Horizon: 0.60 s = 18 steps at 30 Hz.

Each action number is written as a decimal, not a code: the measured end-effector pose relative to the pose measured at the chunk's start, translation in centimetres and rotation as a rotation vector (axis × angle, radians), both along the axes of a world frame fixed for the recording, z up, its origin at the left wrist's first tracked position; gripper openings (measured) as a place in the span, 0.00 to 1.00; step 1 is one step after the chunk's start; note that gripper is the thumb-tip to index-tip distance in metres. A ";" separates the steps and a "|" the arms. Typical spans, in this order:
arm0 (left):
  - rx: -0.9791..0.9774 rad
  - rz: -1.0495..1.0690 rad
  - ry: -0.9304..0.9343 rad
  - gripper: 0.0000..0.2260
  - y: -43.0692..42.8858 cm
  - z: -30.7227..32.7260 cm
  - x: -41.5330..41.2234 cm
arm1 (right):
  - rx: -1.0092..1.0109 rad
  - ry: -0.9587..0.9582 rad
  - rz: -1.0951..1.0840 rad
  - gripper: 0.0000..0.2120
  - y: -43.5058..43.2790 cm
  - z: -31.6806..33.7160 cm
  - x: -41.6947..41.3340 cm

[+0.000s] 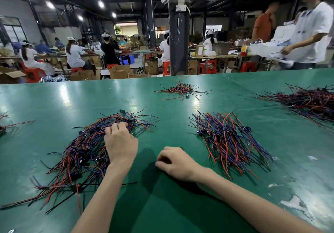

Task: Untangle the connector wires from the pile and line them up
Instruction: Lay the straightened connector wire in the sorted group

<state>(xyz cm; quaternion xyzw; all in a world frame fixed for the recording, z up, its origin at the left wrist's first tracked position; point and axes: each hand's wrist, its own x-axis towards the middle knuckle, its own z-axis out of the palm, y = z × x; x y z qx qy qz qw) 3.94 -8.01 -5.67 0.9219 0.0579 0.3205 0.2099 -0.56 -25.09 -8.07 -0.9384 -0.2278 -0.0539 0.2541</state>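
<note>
At the tips of the left hand (121,142), the fingers (115,129) bend down into the tangled pile (81,153) of red, blue and black connector wires. Their ends are buried among the strands, so I cannot tell whether they pinch a wire or only press on the heap. The right hand (174,162) rests on the green worktop (162,205) just right of that pile, its fingers loosely curled under the palm with nothing visible in them. Further right, apart from both hands, lies the lined-up bundle (227,147), its wires roughly parallel and its dark connectors (202,132) gathered in a band across it.

The likely trouble is a snag. The wires in the pile cross and loop over one another, so lifting one while nothing pins the rest could drag several along, tighten a knot or strain a wire at its connector. A dragged clump could also sweep toward the sorted bundle and muddle it.

Fingertips of both hands are hidden. A small heap (180,90) at the far side is too distant to read. A large heap (310,102) at the right edge and some stray wires (5,124) at the left edge are cut off by the frame.
</note>
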 end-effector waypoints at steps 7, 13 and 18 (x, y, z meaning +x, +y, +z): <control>0.095 0.119 0.175 0.16 1.3 0.0 0.5 | -0.186 -0.043 -0.419 0.22 -1.3 -0.3 4.3; 0.230 0.145 0.413 0.13 1.6 -0.5 0.7 | -0.103 -0.157 -0.359 0.15 -1.2 -2.0 3.0; 0.261 0.138 0.427 0.12 2.0 -1.0 0.9 | -0.013 -0.162 -0.346 0.12 -0.6 -1.9 2.5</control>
